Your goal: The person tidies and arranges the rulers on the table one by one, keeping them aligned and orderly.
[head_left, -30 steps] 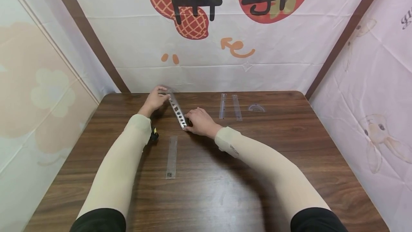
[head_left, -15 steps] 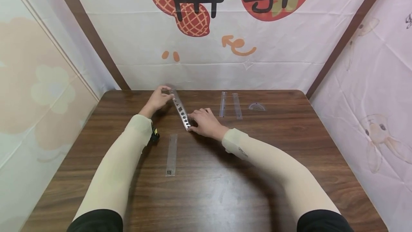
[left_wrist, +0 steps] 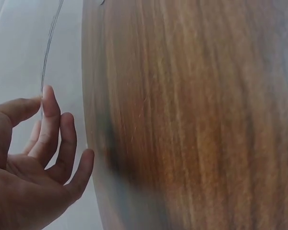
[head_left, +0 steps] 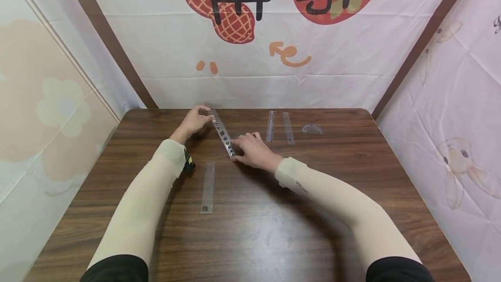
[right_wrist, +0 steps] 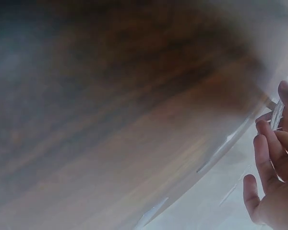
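Observation:
A clear stencil ruler with a row of cut-out shapes slants between both hands over the back left of the table. My left hand pinches its far end between thumb and index finger; in the left wrist view the ruler appears edge-on as a thin line. The near end is pinched by my right hand, whose thumb and fingers are at the edges. In the right wrist view a bit of the ruler shows between the fingertips.
Another clear ruler lies flat nearer the front. Two small rulers, one left of the other, lie at the back with a clear protractor to their right. A printed cloth wall stands behind the wooden table.
Both hands have shifted a little to the right together with the stencil ruler, still held at both ends. The other rulers and the protractor lie as before.

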Available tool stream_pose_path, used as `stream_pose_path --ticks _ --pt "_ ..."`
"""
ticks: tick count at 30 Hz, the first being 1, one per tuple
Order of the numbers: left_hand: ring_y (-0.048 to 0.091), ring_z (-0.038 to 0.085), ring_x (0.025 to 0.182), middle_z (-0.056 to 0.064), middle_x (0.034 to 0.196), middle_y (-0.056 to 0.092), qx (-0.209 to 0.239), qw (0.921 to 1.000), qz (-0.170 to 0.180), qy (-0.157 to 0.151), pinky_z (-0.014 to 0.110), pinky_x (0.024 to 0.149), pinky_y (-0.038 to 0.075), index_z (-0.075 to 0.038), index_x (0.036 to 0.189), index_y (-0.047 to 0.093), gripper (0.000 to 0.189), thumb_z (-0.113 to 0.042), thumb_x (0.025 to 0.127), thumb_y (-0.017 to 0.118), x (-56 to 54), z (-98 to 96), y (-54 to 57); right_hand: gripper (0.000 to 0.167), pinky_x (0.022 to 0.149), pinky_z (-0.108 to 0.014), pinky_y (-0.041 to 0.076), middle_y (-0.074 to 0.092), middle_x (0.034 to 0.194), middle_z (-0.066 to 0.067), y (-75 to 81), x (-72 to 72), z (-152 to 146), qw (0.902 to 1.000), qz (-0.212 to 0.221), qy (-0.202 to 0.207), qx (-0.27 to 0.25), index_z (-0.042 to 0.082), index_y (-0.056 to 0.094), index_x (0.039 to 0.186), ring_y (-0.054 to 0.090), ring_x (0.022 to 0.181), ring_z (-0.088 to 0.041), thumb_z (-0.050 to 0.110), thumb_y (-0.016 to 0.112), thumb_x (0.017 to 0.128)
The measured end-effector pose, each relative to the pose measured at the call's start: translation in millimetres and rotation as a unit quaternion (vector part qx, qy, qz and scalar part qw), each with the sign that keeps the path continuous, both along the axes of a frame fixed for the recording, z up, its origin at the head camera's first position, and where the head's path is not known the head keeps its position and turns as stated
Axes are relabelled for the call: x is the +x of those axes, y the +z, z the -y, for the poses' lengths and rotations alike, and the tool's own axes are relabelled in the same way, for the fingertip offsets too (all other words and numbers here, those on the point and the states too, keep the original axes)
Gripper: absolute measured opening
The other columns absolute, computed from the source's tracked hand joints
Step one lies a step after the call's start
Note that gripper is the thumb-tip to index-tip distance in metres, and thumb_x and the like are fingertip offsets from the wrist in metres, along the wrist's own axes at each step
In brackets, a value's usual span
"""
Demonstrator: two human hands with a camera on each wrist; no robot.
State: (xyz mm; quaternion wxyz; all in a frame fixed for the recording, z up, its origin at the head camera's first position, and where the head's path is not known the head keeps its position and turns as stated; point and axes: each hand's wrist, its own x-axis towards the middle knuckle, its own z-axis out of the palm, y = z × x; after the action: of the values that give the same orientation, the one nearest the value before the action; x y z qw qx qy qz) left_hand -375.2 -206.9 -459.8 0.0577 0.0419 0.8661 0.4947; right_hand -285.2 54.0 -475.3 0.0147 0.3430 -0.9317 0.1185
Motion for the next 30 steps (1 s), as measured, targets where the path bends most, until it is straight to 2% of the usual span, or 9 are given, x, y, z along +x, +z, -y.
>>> stream_pose_path --ticks 4,8,15,22,30 --pt "0.063 0.038 0.124 0.025 0.129 0.073 0.006 1.0000 0.000 -0.004 0.030 0.083 0.041 0.001 0.152 0.048 0.050 -0.024 0.111 0.063 2.9 -4.2 0.9 0.063 0.107 -0.046 0.039 0.071 0.134 -0.004 2.5 5.2 -3.8 0.9999 -0.003 0.008 -0.014 0.012 0.064 0.149 0.060 0.114 -0.023 0.041 0.083 0.097" --pt "0.063 0.041 0.122 0.029 0.132 0.070 0.016 0.9996 0.003 -0.022 0.034 0.085 0.042 0.001 0.153 0.044 0.050 -0.023 0.112 0.061 8.1 -7.6 1.9 0.064 0.104 -0.046 0.040 0.072 0.133 -0.006 3.2 11.6 -9.3 0.9997 -0.003 0.013 -0.022 0.010 0.064 0.149 0.061 0.114 -0.024 0.041 0.084 0.096" --pt "0.063 0.042 0.129 0.027 0.130 0.071 0.013 0.9987 -0.007 -0.049 0.036 0.093 0.042 0.000 0.154 0.042 0.053 -0.026 0.112 0.062 17.9 -11.4 2.9 0.065 0.105 -0.045 0.040 0.071 0.134 -0.007 6.6 24.8 -18.3 0.9993 0.005 0.016 -0.035 0.009 0.065 0.147 0.062 0.119 -0.025 0.040 0.085 0.094" --pt "0.060 0.042 0.134 0.028 0.131 0.070 0.018 0.9977 0.001 -0.065 0.045 0.102 0.041 -0.004 0.154 0.042 0.053 -0.030 0.112 0.062 31.9 -12.9 4.5 0.062 0.100 -0.044 0.040 0.073 0.130 -0.007 11.2 38.8 -24.5 0.9980 0.016 0.025 -0.056 0.007 0.067 0.144 0.062 0.114 -0.024 0.037 0.087 0.093" --pt "0.062 0.043 0.130 0.027 0.129 0.072 0.027 0.9963 -0.008 -0.081 0.040 0.092 0.040 -0.004 0.153 0.043 0.052 -0.028 0.112 0.062 46.2 -19.2 4.7 0.059 0.103 -0.045 0.040 0.075 0.118 -0.005 12.6 54.7 -33.2 0.9955 0.020 0.033 -0.086 0.007 0.071 0.139 0.062 0.107 -0.022 0.036 0.089 0.091"
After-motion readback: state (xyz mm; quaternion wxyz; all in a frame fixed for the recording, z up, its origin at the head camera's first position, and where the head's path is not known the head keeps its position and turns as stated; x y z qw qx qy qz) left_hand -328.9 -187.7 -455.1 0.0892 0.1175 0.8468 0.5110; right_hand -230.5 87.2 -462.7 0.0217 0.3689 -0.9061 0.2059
